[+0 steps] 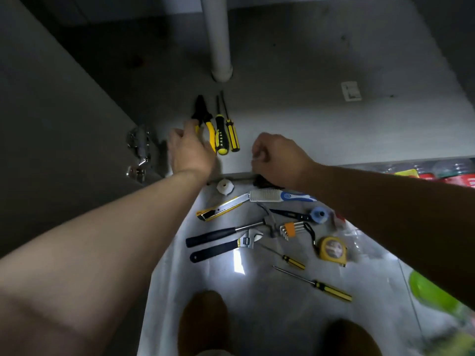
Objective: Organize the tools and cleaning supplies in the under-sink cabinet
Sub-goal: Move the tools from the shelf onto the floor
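Note:
On the grey cabinet floor (295, 119) lie yellow-handled pliers (204, 119) and two yellow-black screwdrivers (221, 136) (232, 134), side by side. My left hand (190, 150) rests over the pliers' left handle, fingers hidden from me. My right hand (277, 155) is curled just right of them, pinching something small and pale that I cannot make out. In front of the cabinet lie a utility knife (218, 208), a brush (280, 196), a hammer (226, 232), an adjustable wrench (226, 246), hex keys (290, 228), a tape measure (331, 250) and two thin screwdrivers (290, 260) (318, 285).
A white drain pipe (217, 37) stands at the cabinet's back centre. A metal hinge (138, 152) sits on the left cabinet wall. A white plastic fitting (225, 186) lies at the cabinet's edge. Colourful packages (437, 170) and a green object (431, 294) are at the right. My feet (203, 322) are below.

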The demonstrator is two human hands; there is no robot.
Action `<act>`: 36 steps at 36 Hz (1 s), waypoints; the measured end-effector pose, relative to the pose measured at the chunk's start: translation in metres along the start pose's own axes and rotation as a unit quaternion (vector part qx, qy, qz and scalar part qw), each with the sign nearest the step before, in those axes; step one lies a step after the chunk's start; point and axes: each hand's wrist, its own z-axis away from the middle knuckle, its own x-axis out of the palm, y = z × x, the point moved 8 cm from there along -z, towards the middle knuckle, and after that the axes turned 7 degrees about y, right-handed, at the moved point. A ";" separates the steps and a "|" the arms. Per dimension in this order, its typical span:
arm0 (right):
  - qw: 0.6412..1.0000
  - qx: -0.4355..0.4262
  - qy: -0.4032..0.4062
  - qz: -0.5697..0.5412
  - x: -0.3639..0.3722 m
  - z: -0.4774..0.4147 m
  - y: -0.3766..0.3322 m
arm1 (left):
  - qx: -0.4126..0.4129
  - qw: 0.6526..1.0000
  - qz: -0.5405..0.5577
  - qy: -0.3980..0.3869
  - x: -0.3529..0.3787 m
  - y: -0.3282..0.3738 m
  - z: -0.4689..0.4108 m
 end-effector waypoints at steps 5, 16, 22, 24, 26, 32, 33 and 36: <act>0.998 0.060 0.019 -0.011 0.025 -0.044 -0.007 | -0.040 0.998 -0.034 -0.042 0.015 -0.007 -0.020; 0.980 0.174 0.096 0.019 0.025 -0.057 -0.002 | -0.092 0.989 -0.089 -0.080 0.024 -0.010 -0.035; 0.985 0.155 0.034 0.062 0.012 -0.031 0.011 | -0.119 0.986 -0.066 -0.100 0.017 -0.023 -0.012; 0.986 0.153 0.013 0.062 0.004 -0.015 0.022 | -0.128 0.986 -0.058 -0.095 0.011 -0.027 0.003; 0.988 0.142 0.002 0.057 -0.005 0.004 0.034 | -0.124 0.989 -0.040 -0.075 0.002 -0.030 0.020; 0.996 0.088 -0.030 0.007 -0.012 0.072 0.054 | -0.055 0.998 0.000 -0.034 -0.014 -0.045 0.084; 0.996 0.078 -0.045 0.004 -0.009 0.083 0.056 | -0.039 0.998 0.001 -0.038 -0.015 -0.049 0.096; 0.990 0.081 -0.115 -0.033 0.011 0.114 0.067 | -0.010 0.997 -0.016 -0.074 -0.014 -0.067 0.128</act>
